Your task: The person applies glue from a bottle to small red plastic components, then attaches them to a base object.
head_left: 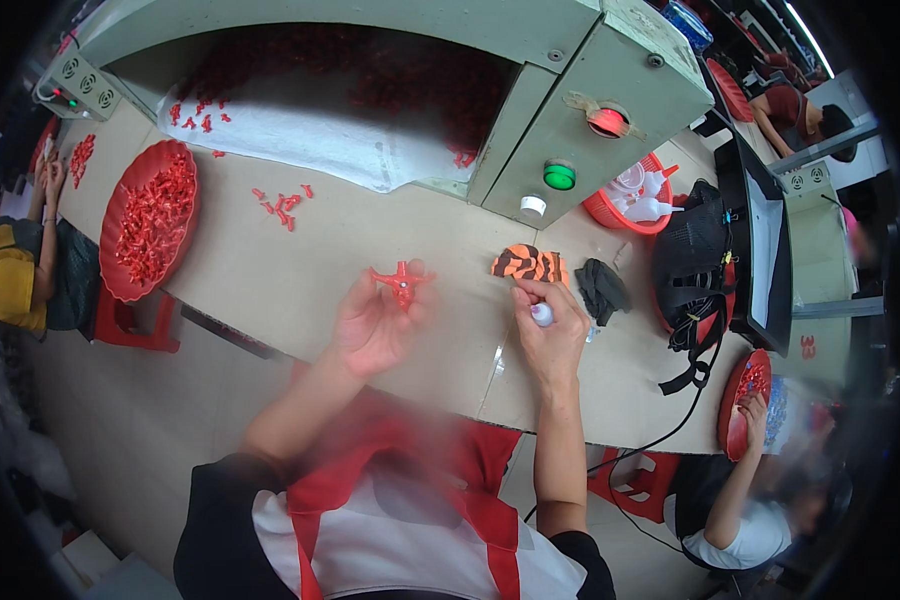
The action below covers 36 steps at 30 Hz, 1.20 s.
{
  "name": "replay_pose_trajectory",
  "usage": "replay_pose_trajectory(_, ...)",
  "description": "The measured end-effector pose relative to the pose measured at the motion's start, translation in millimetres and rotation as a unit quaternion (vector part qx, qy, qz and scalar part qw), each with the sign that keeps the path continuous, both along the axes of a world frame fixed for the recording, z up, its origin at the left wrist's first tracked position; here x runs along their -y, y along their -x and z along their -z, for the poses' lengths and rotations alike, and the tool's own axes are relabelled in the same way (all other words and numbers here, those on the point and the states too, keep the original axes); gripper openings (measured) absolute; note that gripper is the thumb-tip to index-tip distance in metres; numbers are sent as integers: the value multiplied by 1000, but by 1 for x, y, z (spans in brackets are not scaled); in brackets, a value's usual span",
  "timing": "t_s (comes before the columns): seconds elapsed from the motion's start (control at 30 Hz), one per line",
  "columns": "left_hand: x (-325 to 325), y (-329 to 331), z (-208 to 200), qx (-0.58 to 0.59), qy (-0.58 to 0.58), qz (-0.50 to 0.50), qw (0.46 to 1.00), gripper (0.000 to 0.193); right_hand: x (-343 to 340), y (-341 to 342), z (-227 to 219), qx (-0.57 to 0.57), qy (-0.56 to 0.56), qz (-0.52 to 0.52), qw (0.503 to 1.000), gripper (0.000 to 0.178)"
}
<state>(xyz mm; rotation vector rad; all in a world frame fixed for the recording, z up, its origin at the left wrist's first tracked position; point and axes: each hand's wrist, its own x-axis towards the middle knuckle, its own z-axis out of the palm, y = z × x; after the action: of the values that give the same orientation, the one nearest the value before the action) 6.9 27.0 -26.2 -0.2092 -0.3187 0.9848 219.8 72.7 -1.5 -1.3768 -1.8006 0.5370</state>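
Observation:
My left hand (370, 325) is closed on a small red plastic figure piece (402, 286) with arms stuck out to the sides, held up above the table. A pale spot shows at its middle. To the right, my right hand (558, 335) wraps round a small white bottle (542, 314); its rounded end shows and the fingers hide most of the rest. Just beyond that hand lie an orange and black striped cloth (530, 264) and a dark crumpled cloth (602, 290). Several loose red pieces (284, 206) are scattered on the table, farther off to the left.
A red tray (110, 225) heaped with red pieces stands at the left. Ahead is a pale green machine (570, 130) with buttons and a white-lined opening. A red basket (620, 222) of squeeze bottles and a black bag (692, 255) are at the right. Co-workers sit on both sides.

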Motion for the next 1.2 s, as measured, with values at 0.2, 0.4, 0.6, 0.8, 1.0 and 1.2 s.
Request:
replay_pose_trajectory(0.2, 4, 5, 0, 22, -18, -52, 998, 46, -4, 8, -4, -6, 12, -19, 1000, 13)
replay_pose_trajectory(0.4, 5, 30, -22, -263, -38, -65, 962, 40, 2, 0, -4, -4, 2, 26, 1000, 10)
replay_pose_trajectory(0.6, 17, 139, -71, -910, -132, -380, 96, 32, 3, 3, 2, 25, -21, 5, 999, 10)
replay_pose_trajectory(0.8, 2, 259, -77, -918, -5, -322, -233, 28, 5, 9, -5, 31, -9, -6, 999, 10)
replay_pose_trajectory(1.0, -29, 301, -73, -950, 56, -145, -272, 33, 2, 7, 4, 33, 5, -5, 999, 9)
replay_pose_trajectory(1.2, -69, 301, -81, -954, 65, -32, -291, 30, -4, 3, 1, 29, 4, 9, 1000, 9)
